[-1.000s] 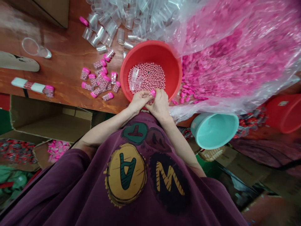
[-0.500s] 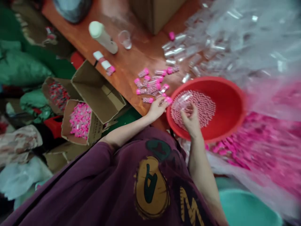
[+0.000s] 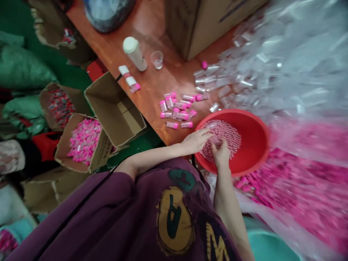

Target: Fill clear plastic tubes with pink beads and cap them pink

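My left hand (image 3: 196,140) reaches over the near left rim of a red basin (image 3: 251,145), its fingers together and pointing down at small pink beads (image 3: 231,134). What its fingertips hold, if anything, is hard to make out. Close beside it, my right hand (image 3: 221,152) is inside the basin with its fingers closed on what looks like a clear vial (image 3: 214,139), partly hidden by the fingers and beads. Left of the basin, several bead-filled vials with pink caps (image 3: 179,115) lie in a loose group on the orange-brown table (image 3: 152,105).
Clear empty vials (image 3: 209,79) spread beyond the basin into a large heap. Pink caps (image 3: 293,181) pile up on the right. A cardboard box (image 3: 190,32), white bottle (image 3: 135,54) and plastic cup (image 3: 157,59) stand farther back. Open cartons (image 3: 115,105) sit below the table's left edge.
My left hand has let go of a pink-capped vial beside the group and moved right, over the basin. My right hand stays low among the beads. The view has shifted.
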A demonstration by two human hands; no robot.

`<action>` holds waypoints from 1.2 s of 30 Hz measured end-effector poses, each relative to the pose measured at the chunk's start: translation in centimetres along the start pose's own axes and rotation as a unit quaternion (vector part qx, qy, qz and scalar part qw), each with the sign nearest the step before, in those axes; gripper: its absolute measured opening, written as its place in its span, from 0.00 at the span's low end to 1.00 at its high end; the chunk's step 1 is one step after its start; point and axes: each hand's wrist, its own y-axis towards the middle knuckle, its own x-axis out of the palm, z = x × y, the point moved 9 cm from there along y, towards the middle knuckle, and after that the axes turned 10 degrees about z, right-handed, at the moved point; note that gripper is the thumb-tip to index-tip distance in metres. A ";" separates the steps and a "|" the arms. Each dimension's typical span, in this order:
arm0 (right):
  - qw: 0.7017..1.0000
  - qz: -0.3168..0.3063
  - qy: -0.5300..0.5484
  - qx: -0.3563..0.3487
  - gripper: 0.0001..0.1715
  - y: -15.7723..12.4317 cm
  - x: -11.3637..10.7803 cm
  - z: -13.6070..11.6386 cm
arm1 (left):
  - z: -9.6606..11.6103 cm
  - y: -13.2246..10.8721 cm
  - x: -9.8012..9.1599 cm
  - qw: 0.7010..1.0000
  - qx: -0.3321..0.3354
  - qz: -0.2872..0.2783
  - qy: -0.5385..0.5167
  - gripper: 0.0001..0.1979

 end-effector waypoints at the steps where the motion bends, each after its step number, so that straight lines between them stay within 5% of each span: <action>1: 0.999 -0.003 0.033 0.021 0.29 -1.0 -0.7 -0.4 | 0.3 -0.3 1.6 0.999 -0.001 -0.042 0.003 0.22; 4: 0.986 0.016 0.150 0.066 0.33 -3.9 -2.5 -2.2 | 0.6 -0.2 4.0 0.993 -0.014 -0.117 -0.016 0.21; 7: 0.948 0.045 0.284 0.137 0.39 -5.9 -3.3 -2.5 | 0.8 1.0 4.1 0.989 -0.020 -0.134 -0.060 0.13; 11: 0.898 0.164 0.359 0.197 0.33 -7.7 -4.2 -1.4 | 1.0 1.7 4.5 0.986 -0.030 -0.161 -0.040 0.15; 15: 0.882 0.220 0.336 0.246 0.23 -9.9 -3.4 -1.3 | 3.8 0.0 5.6 0.964 0.109 -0.213 0.115 0.17; 20: 0.887 0.199 0.329 0.255 0.21 -11.6 -2.7 -1.1 | 4.3 -1.0 7.5 0.883 0.211 -0.300 0.292 0.17; 23: 0.886 0.240 0.299 0.260 0.22 -13.2 -4.7 1.2 | 2.4 0.4 8.1 0.832 0.202 -0.332 0.395 0.20; 26: 0.854 0.316 0.282 0.300 0.23 -15.6 -7.3 5.5 | 0.0 1.8 8.9 0.798 0.157 -0.345 0.468 0.27; 31: 0.824 0.388 0.167 0.379 0.19 -19.3 -10.4 13.6 | -1.7 1.3 14.4 0.825 0.124 -0.360 0.417 0.27; 36: 0.886 0.268 -0.013 0.379 0.20 -18.0 -8.9 16.7 | -1.4 -0.2 20.5 0.847 0.145 -0.389 0.332 0.25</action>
